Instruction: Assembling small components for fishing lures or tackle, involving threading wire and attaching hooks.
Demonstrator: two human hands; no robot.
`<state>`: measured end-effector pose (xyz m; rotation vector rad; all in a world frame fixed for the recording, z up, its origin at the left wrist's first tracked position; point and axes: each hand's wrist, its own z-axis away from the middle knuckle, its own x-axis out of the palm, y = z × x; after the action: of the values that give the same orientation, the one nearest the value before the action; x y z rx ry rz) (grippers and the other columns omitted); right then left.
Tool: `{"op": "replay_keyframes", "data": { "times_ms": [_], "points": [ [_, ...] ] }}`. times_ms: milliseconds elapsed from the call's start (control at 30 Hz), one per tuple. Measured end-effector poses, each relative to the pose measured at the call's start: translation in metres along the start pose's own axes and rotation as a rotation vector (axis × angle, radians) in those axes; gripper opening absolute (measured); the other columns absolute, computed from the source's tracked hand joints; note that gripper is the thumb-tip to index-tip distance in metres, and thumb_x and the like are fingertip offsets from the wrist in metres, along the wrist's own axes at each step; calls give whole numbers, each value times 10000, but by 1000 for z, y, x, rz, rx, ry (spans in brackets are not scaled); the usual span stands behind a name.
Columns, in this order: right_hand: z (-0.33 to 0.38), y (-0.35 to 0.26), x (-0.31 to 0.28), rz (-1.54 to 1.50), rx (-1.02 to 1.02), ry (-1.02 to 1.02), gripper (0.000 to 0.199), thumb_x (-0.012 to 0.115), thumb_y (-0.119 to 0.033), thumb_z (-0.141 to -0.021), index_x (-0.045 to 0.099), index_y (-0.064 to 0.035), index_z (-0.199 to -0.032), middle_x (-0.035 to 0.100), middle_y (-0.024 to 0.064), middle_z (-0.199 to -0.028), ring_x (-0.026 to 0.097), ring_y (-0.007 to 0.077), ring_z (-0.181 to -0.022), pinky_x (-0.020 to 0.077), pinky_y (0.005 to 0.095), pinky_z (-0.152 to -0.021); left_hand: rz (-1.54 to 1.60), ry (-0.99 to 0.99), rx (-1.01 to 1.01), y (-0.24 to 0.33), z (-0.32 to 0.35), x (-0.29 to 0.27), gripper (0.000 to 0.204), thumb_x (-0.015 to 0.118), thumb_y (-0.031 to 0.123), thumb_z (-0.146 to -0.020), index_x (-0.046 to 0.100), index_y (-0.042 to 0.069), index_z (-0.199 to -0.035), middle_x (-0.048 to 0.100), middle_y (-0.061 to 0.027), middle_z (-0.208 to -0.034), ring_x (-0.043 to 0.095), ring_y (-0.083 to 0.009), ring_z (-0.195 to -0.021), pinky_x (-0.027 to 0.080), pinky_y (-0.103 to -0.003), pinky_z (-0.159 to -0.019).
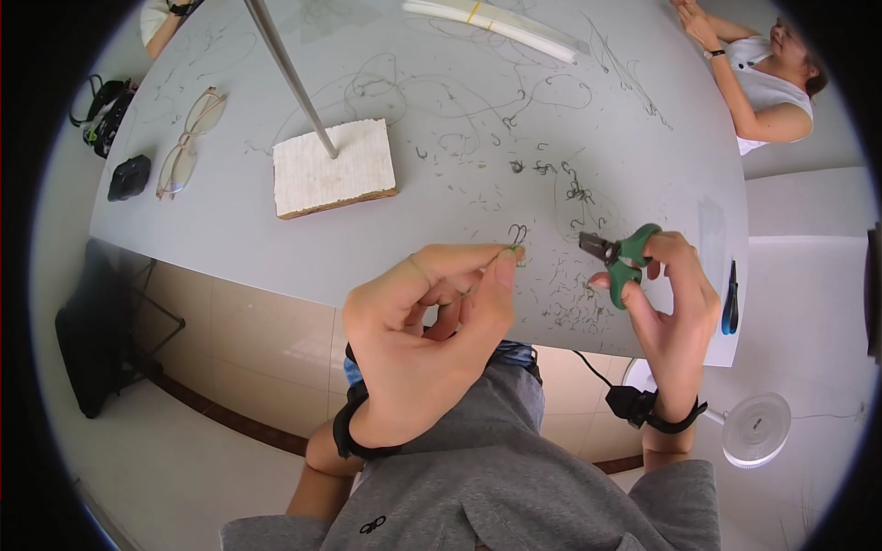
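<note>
My left hand [427,335] pinches a pair of dark fish hooks [518,232] between thumb and forefinger, above the table's near edge. The curved bends stick up past the fingertips, while the shanks are mostly covered. A thin line loops around the left forefinger. In my right hand [678,298] are small green-handled scissors [626,273], fingers through the handles. Their short dark blades point left toward the hooks, apart from them. Whether the blades are parted is hard to make out. Beyond them lies a cluster of loose fish hooks [577,191] on the table.
Short line clippings [574,308] litter the grey table [441,207]. A white block with a metal rod [335,170] stands left of centre, near eyeglasses [179,156] and a black case [130,177]. Blue-handled pliers [730,308] lie at the right edge. A person [763,87] sits far right.
</note>
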<state>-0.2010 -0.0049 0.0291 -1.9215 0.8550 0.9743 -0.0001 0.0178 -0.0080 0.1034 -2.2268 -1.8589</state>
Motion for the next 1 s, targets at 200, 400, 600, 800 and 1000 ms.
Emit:
{"op": "replay_keyframes", "data": {
  "times_ms": [200,400,600,800,1000],
  "points": [
    [-1,-2,-4,-21,39,-49,451,803,-77,-551,562,7,-923,600,114,-911,549,275,-737,463,345,-659,-185,29,80,4,3,2,104,693,-13,-770,682,19,-868,560,31,-588,379,23,-471,238,-157,-396],
    [4,-6,-3,-27,-35,-45,450,812,-107,-539,575,-1,-906,612,112,-887,539,262,-712,458,334,-625,-255,43,147,4,4,2,153,703,-38,-738,689,32,-872,557,21,-585,374,9,-456,240,-161,-397],
    [2,-8,-4,-4,-80,-48,426,808,-114,-555,583,-8,-901,618,109,-886,525,255,-690,446,331,-604,-267,59,200,4,6,4,177,708,-61,-719,685,25,-871,547,19,-575,375,6,-453,244,-163,-394],
    [1,-10,-4,9,-90,-50,401,800,-117,-573,581,-12,-892,612,99,-863,505,245,-669,427,329,-584,-329,50,251,6,6,4,196,706,-78,-704,680,19,-873,543,2,-571,423,-9,-463,269,-163,-393],
    [0,-11,-4,19,-115,-46,384,796,-111,-579,581,-15,-883,610,94,-853,501,238,-664,421,322,-578,-362,38,311,6,6,4,206,698,-91,-705,674,6,-885,549,-11,-587,463,-37,-490,294,-172,-409]
  ]
}}
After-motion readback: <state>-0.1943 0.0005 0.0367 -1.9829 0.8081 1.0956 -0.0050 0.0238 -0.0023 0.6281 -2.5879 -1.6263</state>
